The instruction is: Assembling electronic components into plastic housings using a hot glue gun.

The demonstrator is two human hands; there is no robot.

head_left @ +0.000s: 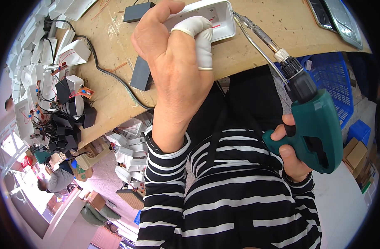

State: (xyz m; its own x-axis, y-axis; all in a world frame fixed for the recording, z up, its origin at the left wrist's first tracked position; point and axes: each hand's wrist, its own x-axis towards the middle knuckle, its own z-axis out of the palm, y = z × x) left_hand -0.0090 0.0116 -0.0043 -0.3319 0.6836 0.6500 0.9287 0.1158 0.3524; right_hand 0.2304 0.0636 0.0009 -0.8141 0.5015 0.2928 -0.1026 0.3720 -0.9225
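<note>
My left hand (173, 74) is closed on a white plastic casing (227, 29) at the table's near edge, with white finger cots on two of its fingers. Thin red wire ends (216, 26) show inside the casing, partly behind those fingers. In my right hand (293, 159) is a green soldering gun (318, 118), gripped by its handle with a finger at the black trigger. Its metal tip (244, 18) and thin solder feed tube (256, 45) reach the casing's right rim; whether they touch it I cannot tell.
Dark grey blocks (141, 74) and a black cable (99, 66) lie on the worktable (264, 43). White casings (75, 53) and wired circuit boards (88, 92) crowd the left. A phone-like device (343, 23) sits far right, above a blue basket (331, 83). Another person (59, 180) is at lower left.
</note>
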